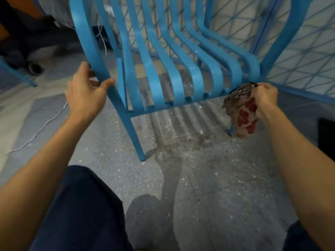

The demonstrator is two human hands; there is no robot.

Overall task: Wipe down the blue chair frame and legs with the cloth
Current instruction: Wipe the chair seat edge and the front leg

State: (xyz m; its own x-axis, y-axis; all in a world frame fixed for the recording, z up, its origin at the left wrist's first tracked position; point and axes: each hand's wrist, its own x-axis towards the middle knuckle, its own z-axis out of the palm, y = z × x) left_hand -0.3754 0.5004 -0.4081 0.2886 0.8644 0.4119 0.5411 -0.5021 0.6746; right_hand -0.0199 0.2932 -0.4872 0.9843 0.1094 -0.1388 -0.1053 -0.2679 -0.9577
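Cable (41,127), white, trailing over the floor (208,187) at far left. Next: left hand (87,89), grip clamped round the lower curve of the arm rail (90,42), thumb on the near face, fingers behind; apparently steadying the chair (163,73). Below that grip: front left leg (135,136), long axis running down and slightly rightward to its foot on the floor, bare along its whole length, well apart from the cloth. Centre: curved slats (197,78) ending at the front rail (163,106); grit (181,142) scattered on the floor beneath. Right: cloth (241,113), pale with red blotches, bunched and hanging from the right hand (264,98), grip closed on its upper part. Cloth pressed against the seat's front right corner and draped over the front right leg (229,132), with only the lowest tip of that leg showing under the fabric. Far right: blue mesh panel (299,60), just beside the chair.

Key relation: front right leg directly beneath the right grip, long axis near vertical, so in line with a downward stroke. Right hand much the nearer of the two; left hand well apart, across the full width of the seat.

Judged step: wiping at the top of the front right leg. Judged need for the coming move: a slide down along the leg's axis with the cloth wrapped round it, left grip on the rail as brace. Front left leg out of reach from the present cloth position. Cannot tell which parts are already clean.
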